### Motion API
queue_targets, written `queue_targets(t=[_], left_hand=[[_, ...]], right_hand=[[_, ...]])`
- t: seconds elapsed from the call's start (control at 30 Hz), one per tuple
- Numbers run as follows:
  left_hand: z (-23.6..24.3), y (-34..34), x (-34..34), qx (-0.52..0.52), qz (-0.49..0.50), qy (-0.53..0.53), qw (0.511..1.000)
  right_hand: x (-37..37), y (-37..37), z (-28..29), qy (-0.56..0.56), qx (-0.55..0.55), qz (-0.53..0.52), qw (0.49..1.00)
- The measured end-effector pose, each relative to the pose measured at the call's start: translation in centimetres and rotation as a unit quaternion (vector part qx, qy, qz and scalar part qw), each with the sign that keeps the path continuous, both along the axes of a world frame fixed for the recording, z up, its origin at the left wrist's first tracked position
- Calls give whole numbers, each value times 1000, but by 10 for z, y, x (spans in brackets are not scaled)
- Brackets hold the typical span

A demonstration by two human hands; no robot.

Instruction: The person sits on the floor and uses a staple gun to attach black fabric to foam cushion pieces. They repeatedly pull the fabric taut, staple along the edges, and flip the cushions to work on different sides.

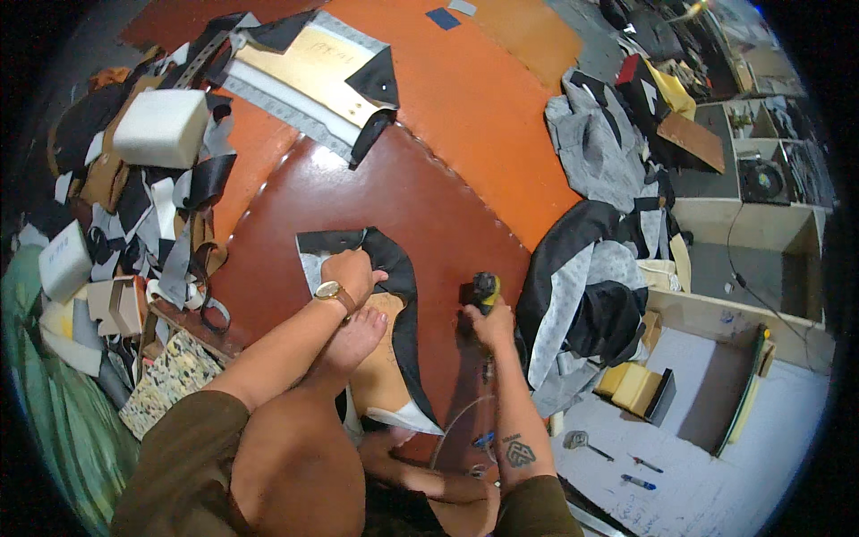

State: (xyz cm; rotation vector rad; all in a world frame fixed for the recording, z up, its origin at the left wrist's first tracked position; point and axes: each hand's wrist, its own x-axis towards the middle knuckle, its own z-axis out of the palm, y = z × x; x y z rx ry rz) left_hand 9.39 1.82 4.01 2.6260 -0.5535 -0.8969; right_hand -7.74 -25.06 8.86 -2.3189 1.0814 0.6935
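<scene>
On the dark red board (pixel 304 192) in front of me lies a tan panel (pixel 380 376) with black fabric (pixel 407 349) wrapped around its edge. At the panel's far end my left hand (pixel 349 273) is closed on the black fabric, thumb pointing right. My bare foot (pixel 358 336) rests on the panel just below that hand. Off to the panel's right, above the board, my right hand (pixel 492 327) grips a yellow-and-black air staple gun (pixel 485 291), apart from the fabric. A thin hose trails from the handle toward me.
Farther off lies another fabric-edged panel (pixel 309 72). Foam blocks (pixel 161 128) and fabric scraps (pixel 165 233) are heaped at left. Grey and black fabric (pixel 582 295) is piled at right, beside wooden compartments (pixel 743 246). Pens (pixel 638 481) lie on a white surface at lower right.
</scene>
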Motion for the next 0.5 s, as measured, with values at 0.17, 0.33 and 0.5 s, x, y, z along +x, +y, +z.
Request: queue_targets(t=[0.17,0.33,0.5], left_hand=[[-2,8,-2,-22,29,1,999],[-7,9,-4,-37,23,-9,999],[-9,9,-3,-44,20,11,999]], right_hand=[[47,30,62,70,-72,297,950],[76,54,56,-29,-105,462,880],[96,72,39,1,-65,460,885]])
